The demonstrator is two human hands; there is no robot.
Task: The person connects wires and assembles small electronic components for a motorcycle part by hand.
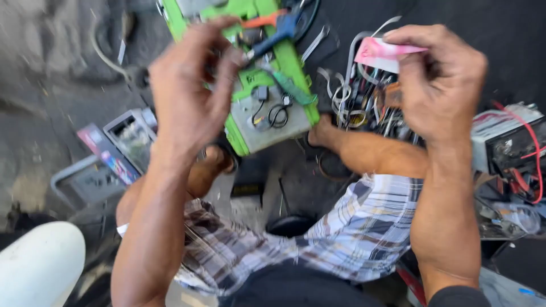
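Note:
My right hand [443, 79] is raised and pinches a small pink slip of paper [382, 54] between thumb and fingers. My left hand [187, 85] is raised at the same height, fingers curled toward the thumb; whether anything small sits between them is hidden. Below and between the hands lies a bright green device [284, 68] with a grey panel and short black wires. A blue-handled tool [278, 33] and an orange-handled one [259, 21] rest across it.
A tangle of loose wires and metal tools [358, 96] lies right of the green device. A boxy electronic unit with red wires [506, 142] stands at the right. Grey open casings [131, 133] lie left. My bare feet and plaid shorts [352, 227] fill the foreground; a white rounded object [40, 267] is bottom left.

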